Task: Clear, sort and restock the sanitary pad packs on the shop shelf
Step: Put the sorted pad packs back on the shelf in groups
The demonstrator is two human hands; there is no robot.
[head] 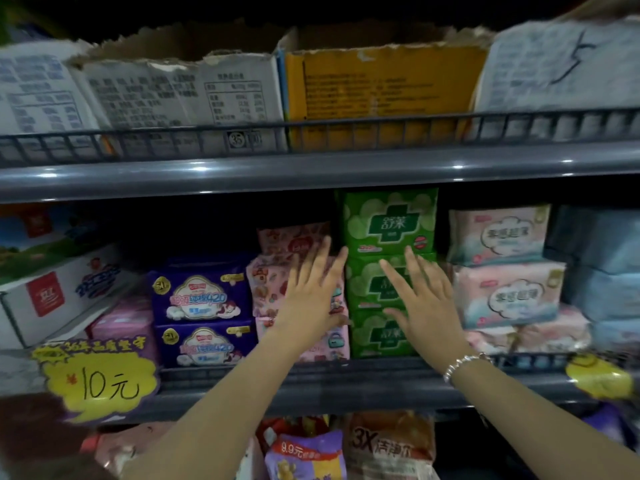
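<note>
Left hand (311,292) flat on pink packs (270,289), right hand (422,299) flat on green packs (388,223); fingers straight, gripping nothing. Stacks shelved; probably late, squaring up.

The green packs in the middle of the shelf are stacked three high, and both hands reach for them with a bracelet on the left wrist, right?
Not quite. The head view shows the bracelet on the right wrist. The green packs are indeed stacked three high, with the left hand and right hand reaching for them.
</note>
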